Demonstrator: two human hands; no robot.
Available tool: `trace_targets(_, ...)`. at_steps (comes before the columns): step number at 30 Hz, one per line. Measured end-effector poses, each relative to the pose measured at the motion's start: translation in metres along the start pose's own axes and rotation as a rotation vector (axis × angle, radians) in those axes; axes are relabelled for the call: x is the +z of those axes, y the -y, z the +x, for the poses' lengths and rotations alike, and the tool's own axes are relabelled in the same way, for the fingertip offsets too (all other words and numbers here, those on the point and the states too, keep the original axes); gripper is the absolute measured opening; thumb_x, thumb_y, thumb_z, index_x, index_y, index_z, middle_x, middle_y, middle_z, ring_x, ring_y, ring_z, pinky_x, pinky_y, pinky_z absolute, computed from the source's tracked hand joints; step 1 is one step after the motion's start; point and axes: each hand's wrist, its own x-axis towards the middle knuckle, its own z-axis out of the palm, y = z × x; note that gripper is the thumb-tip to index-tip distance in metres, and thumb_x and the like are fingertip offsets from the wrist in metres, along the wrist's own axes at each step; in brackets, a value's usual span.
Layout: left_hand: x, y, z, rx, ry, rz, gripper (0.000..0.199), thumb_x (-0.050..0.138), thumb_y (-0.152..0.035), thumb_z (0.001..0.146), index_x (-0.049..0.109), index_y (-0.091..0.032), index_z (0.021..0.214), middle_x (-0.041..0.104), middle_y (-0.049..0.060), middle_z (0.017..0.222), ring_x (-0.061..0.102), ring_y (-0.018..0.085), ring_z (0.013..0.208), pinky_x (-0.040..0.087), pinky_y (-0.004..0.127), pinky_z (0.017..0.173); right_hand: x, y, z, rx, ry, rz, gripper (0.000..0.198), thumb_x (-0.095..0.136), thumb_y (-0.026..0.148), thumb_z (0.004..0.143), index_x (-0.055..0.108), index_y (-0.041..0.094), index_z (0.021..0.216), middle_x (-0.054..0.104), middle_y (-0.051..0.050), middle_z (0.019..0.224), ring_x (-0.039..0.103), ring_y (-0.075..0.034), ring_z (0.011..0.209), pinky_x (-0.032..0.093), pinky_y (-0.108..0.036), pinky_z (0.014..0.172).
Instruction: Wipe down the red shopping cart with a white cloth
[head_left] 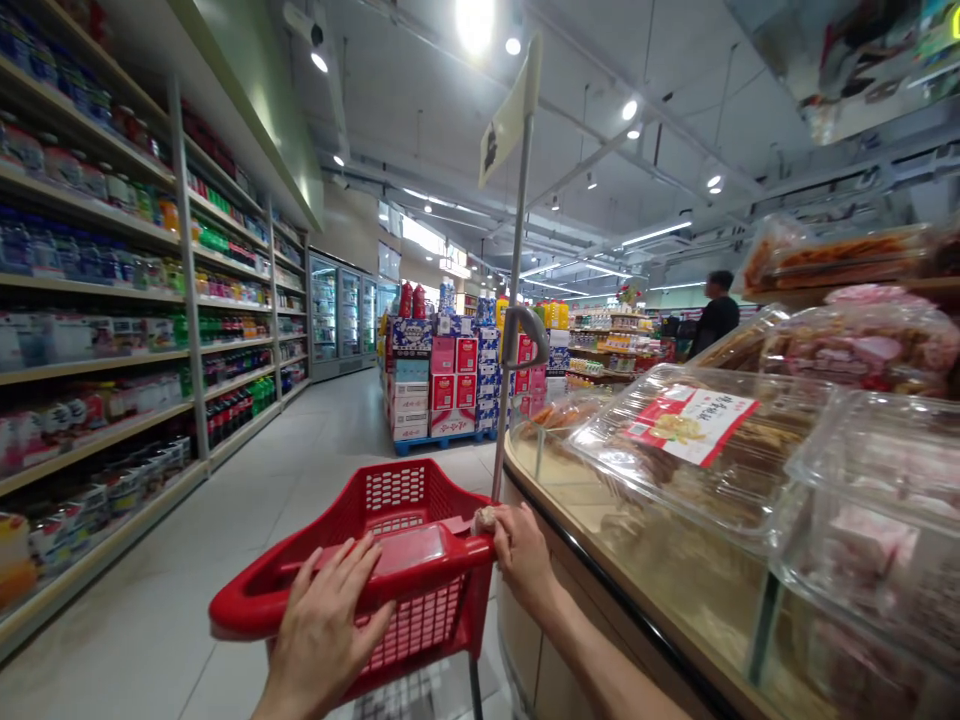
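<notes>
A red shopping cart [420,625] stands in front of me with its basket facing down the aisle. My left hand [326,615] lies over the left part of the cart's red handle [247,610], palm down, fingers stretched out and slightly apart. At the handle's right end, my right hand [525,560] is closed, thumb and fingers pinching a small pale, lumpy piece [485,519] whose kind I cannot make out. That hand is close to the rim of the display counter. A grey pole [517,240] with a pale sign rises behind the right hand.
A curved counter [600,610] on the right bears clear plastic packs of food [675,440]. Drink shelves [97,270] line the left. Stacked cartons [450,390] on a blue pallet [442,440] stand ahead, with glass-door fridges [349,310] beyond. A person in black [716,315] is at the right.
</notes>
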Motion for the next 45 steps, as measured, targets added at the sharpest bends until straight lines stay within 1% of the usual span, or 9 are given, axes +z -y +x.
trace_targets(4,0.007,0.0,0.006,0.017,-0.005,0.018,0.051,0.051,-0.047,0.07,0.05,-0.02,0.113,0.058,0.007,0.115,0.053,0.025,0.104,0.025,0.044,0.096,0.019,0.022,-0.004,-0.133,-0.018,0.019,0.029,0.038,0.014,0.08,0.055,0.022,0.102,0.061,-0.005,0.106,0.052,-0.016,0.103,0.034,-0.038,0.095)
trace_targets(7,0.008,0.002,0.007,0.019,0.001,0.014,0.051,0.051,-0.047,0.07,0.05,-0.021,0.114,0.058,0.006,0.115,0.053,0.025,0.104,0.026,0.043,0.095,0.018,0.019,-0.005,-0.186,0.031,-0.01,0.033,0.04,0.014,0.081,0.053,0.025,0.11,0.058,-0.004,0.112,0.05,-0.017,0.107,0.03,-0.039,0.098)
trace_targets(13,0.004,-0.003,0.004,-0.02,0.008,-0.021,0.05,0.051,-0.045,0.07,0.051,-0.021,0.114,0.057,0.006,0.116,0.052,0.025,0.105,0.028,0.043,0.095,-0.002,-0.028,0.0,0.089,-0.008,-0.109,0.031,0.035,0.014,0.08,0.058,0.021,0.1,0.062,-0.007,0.104,0.054,-0.022,0.102,0.032,-0.051,0.093)
trace_targets(20,-0.005,-0.016,0.008,-0.067,0.076,-0.016,0.045,0.051,-0.04,0.071,0.052,-0.019,0.111,0.056,0.007,0.117,0.051,0.026,0.106,0.027,0.045,0.095,0.024,0.016,-0.009,-0.174,0.039,0.017,0.033,0.037,0.01,0.081,0.056,0.022,0.106,0.056,-0.006,0.116,0.046,-0.018,0.114,0.031,-0.041,0.097)
trace_targets(26,-0.014,-0.021,0.007,-0.073,0.131,-0.007,0.046,0.051,-0.037,0.071,0.051,-0.018,0.112,0.055,0.008,0.119,0.049,0.027,0.108,0.024,0.047,0.096,0.004,-0.008,-0.005,-0.014,0.047,0.017,0.03,0.04,0.014,0.08,0.058,0.021,0.103,0.061,-0.006,0.107,0.051,-0.021,0.105,0.032,-0.047,0.095)
trace_targets(29,-0.012,-0.024,0.008,-0.052,0.095,0.004,0.045,0.051,-0.038,0.071,0.051,-0.018,0.112,0.056,0.008,0.118,0.05,0.027,0.106,0.024,0.047,0.096,0.01,0.012,-0.004,-0.063,0.029,0.092,0.031,0.037,0.012,0.08,0.058,0.019,0.101,0.061,-0.007,0.108,0.051,-0.019,0.106,0.036,-0.041,0.094)
trace_targets(34,-0.007,-0.019,0.006,0.016,0.017,0.033,0.045,0.05,-0.04,0.073,0.051,-0.019,0.112,0.058,0.007,0.115,0.053,0.025,0.103,0.023,0.045,0.095,0.028,0.055,-0.003,-0.272,0.064,0.103,0.033,0.04,0.014,0.08,0.055,0.019,0.109,0.055,-0.007,0.117,0.039,-0.018,0.119,0.029,-0.041,0.1)
trace_targets(41,-0.006,-0.008,0.005,0.037,0.009,0.031,0.047,0.05,-0.045,0.072,0.052,-0.018,0.111,0.059,0.008,0.114,0.053,0.025,0.103,0.022,0.045,0.097,0.01,0.035,0.01,0.038,0.135,0.115,0.025,0.041,0.013,0.078,0.061,0.02,0.091,0.063,-0.006,0.101,0.054,-0.02,0.101,0.031,-0.046,0.096)
trace_targets(45,0.0,-0.037,0.032,-0.09,0.074,-0.044,0.051,0.048,-0.043,0.07,0.05,-0.018,0.114,0.052,0.011,0.121,0.046,0.028,0.112,0.024,0.051,0.096,0.016,0.05,0.019,0.15,0.152,0.372,0.033,0.033,0.027,0.087,0.053,0.019,0.113,0.056,-0.007,0.115,0.047,-0.018,0.111,0.032,-0.039,0.098)
